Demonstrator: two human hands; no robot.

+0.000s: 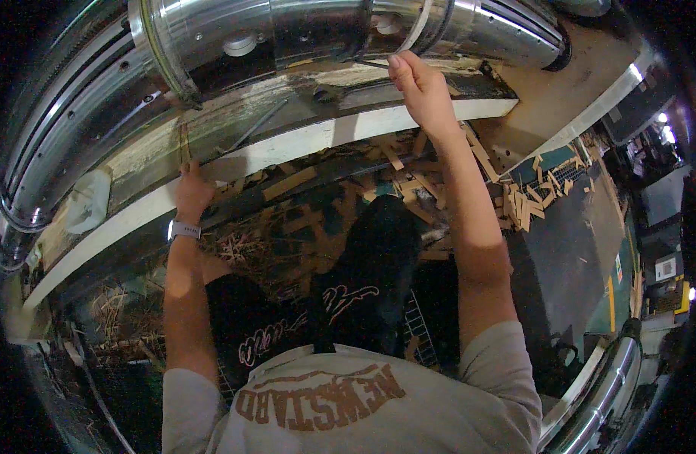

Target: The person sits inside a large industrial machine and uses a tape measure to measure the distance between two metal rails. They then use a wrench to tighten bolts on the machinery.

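Grey shirt (348, 408) at six o'clock, nearest. Left hand (190, 191) at nine o'clock, fingers closed on a thin wooden strip (184, 144) beside the white ledge (302, 140). Right hand (420, 87) at twelve, fingertips pinching a band (422, 23) on the steel cylinder (211, 30). Wood offcuts (518, 204) at three.

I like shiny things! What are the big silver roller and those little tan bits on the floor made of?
The big shiny silver roller looks like polished metal, probably steel: it mirrors the lights. The small flat tan scraps look like raw wood offcuts, dull and splintery. The right hand touches a thin strap on the roller.
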